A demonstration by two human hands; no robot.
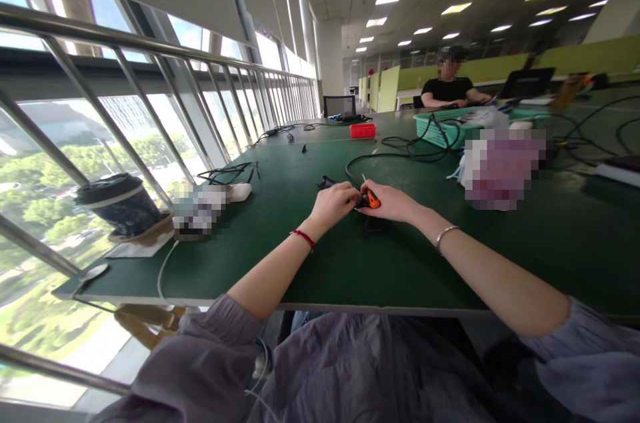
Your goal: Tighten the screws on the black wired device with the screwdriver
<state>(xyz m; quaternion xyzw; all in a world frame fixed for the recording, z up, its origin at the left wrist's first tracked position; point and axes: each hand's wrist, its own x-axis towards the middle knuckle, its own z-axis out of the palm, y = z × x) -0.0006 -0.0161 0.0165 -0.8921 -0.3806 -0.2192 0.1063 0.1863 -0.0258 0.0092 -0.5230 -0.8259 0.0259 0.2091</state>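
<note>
My left hand is closed on a small black part, whose far end sticks out beyond the knuckles; its exact kind is hard to make out. Right against it, my right hand grips a screwdriver with an orange-and-black handle, and a thin metal shaft shows above the thumb. The fingertips of both hands meet over the green table, partly hiding what lies between them. A black cable runs close behind the hands.
Left: a lidded cup, a blurred item, a white plug-like piece and black cables. Farther back: a red bin and a green basket. A blurred pink package lies right. A person sits across.
</note>
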